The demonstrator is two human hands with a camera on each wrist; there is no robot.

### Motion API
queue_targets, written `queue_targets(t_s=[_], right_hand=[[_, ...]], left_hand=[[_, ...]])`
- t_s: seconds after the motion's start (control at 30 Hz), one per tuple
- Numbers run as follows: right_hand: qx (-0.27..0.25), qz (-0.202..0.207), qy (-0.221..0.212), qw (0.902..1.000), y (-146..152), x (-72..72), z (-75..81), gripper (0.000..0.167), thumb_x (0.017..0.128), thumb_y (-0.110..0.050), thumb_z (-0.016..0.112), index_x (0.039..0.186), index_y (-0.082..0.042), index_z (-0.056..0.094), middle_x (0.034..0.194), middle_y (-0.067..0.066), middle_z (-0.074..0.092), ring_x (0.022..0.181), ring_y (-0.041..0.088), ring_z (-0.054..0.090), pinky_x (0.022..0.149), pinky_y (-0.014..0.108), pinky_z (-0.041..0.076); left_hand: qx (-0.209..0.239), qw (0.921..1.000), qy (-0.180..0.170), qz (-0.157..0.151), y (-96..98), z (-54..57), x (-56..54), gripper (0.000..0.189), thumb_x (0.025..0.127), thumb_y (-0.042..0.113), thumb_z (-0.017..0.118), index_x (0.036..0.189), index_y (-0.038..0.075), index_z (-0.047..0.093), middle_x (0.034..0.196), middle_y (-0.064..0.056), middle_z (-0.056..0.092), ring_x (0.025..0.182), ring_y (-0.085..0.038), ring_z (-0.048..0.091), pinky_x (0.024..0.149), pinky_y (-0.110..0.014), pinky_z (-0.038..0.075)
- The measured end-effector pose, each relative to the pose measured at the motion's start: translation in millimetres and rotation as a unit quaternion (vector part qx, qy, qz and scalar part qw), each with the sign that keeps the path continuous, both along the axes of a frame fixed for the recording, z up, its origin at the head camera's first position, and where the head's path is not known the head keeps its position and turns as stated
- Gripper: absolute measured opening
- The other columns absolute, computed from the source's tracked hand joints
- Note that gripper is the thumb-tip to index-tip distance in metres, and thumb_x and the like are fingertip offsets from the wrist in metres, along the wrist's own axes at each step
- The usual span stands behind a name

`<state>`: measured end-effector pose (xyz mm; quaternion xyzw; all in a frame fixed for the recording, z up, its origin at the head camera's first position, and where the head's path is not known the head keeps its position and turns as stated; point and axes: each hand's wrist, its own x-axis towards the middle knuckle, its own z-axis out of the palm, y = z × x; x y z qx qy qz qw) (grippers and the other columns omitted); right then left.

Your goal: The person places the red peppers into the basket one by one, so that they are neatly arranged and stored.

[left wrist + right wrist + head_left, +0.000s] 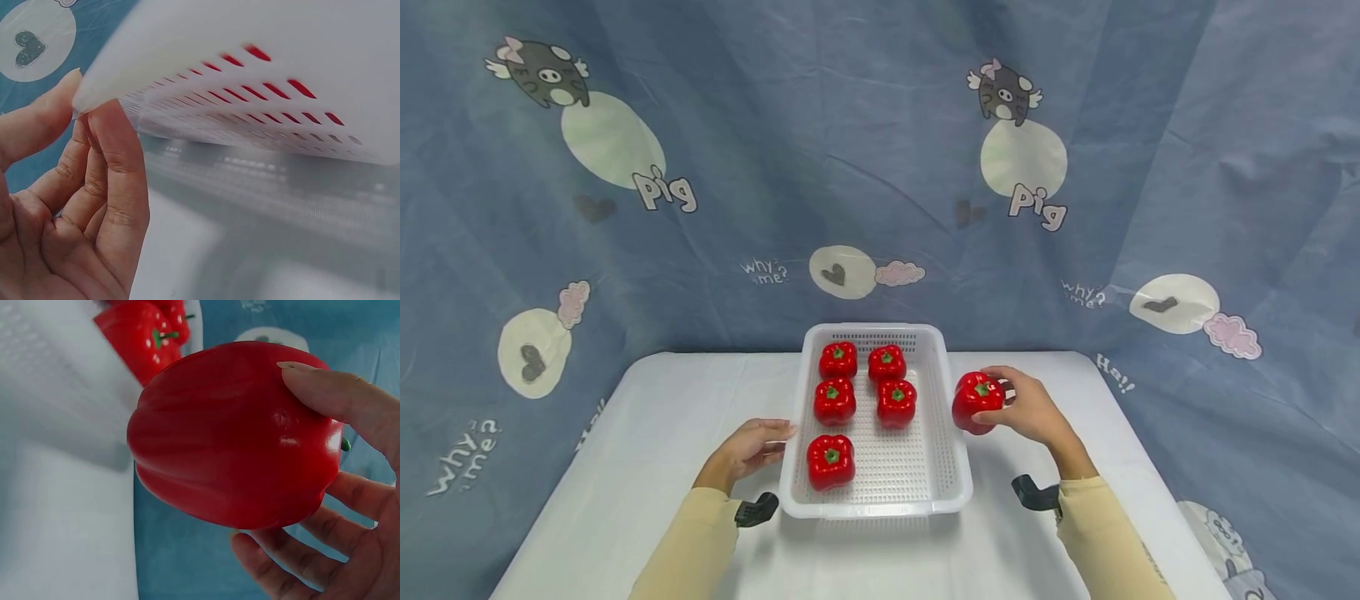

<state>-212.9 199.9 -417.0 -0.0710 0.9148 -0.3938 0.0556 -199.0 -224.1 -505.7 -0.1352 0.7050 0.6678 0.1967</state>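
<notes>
A white perforated plastic basket [951, 467] stands in the middle of the table with several red bell peppers [834, 402] inside, green stems up. My left hand [752, 446] pinches the basket's left rim between thumb and fingers; in the left wrist view the thumb [44, 122] lies over the edge and the fingers below it. Just outside the basket's right wall, my right hand [1026, 408] holds another red bell pepper [973, 404]. The right wrist view shows this bell pepper [231, 437] up close, thumb on one side, fingers curled round the other.
The basket stands on a white tabletop [700, 400]. Behind it hangs a blue curtain [880, 167] with cartoon pig prints, close to the basket's far end. Black straps with wrist cameras [757, 509] sit on both forearms.
</notes>
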Motion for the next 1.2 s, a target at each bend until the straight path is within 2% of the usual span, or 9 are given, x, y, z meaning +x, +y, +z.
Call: queue_targets(t_s=[0.2, 0.43, 0.8, 1.2], right_hand=[[-0.013, 0.019, -0.002, 0.9997, -15, -1.2, 1.4, 0.077, 0.068, -0.016, 0.086, 0.135, -0.005, 0.05, 0.125, 0.018, 0.056, 0.11, 0.037, 0.053, 0.076, 0.043, 0.058], [-0.019, 0.043, -0.002, 0.9989, -29, -4.7, 1.8, 0.077, 0.066, -0.013, 0.086, 0.134, -0.004, 0.051, 0.122, 0.016, 0.058, 0.109, 0.035, 0.055, 0.075, 0.043, 0.059], [0.001, 0.089, 0.009, 0.996, -53, -8.3, -3.7, 0.071, 0.065, -0.01, 0.086, 0.128, -0.002, 0.055, 0.114, 0.013, 0.063, 0.103, 0.029, 0.059, 0.075, 0.04, 0.059], [0.032, 0.111, -0.034, 0.9928, -76, -18.1, -15.3, 0.07, 0.061, -0.007, 0.089, 0.124, -0.003, 0.058, 0.11, 0.009, 0.064, 0.098, 0.025, 0.062, 0.081, 0.042, 0.058]], left_hand=[[-0.004, 0.9999, -0.006, 0.01, -0.4, -0.3, -0.3, 0.047, 0.086, 0.02, 0.073, 0.123, -0.006, 0.06, 0.112, -0.014, 0.067, 0.091, -0.024, 0.067, 0.083, -0.036, 0.057], [-0.001, 1.0, -0.007, 0.006, 0.3, -0.7, -2.5, 0.046, 0.088, 0.019, 0.071, 0.124, -0.007, 0.059, 0.112, -0.014, 0.067, 0.09, -0.022, 0.066, 0.082, -0.034, 0.057], [0.003, 0.9999, -0.011, 0.002, -1.4, -4.2, -3.3, 0.046, 0.088, 0.018, 0.07, 0.124, -0.008, 0.058, 0.105, -0.01, 0.068, 0.086, -0.02, 0.065, 0.08, -0.033, 0.058], [-0.007, 0.9998, -0.008, 0.017, -0.2, -3.9, -1.3, 0.05, 0.086, 0.021, 0.074, 0.124, -0.007, 0.059, 0.113, -0.014, 0.067, 0.089, -0.024, 0.066, 0.082, -0.034, 0.057]])
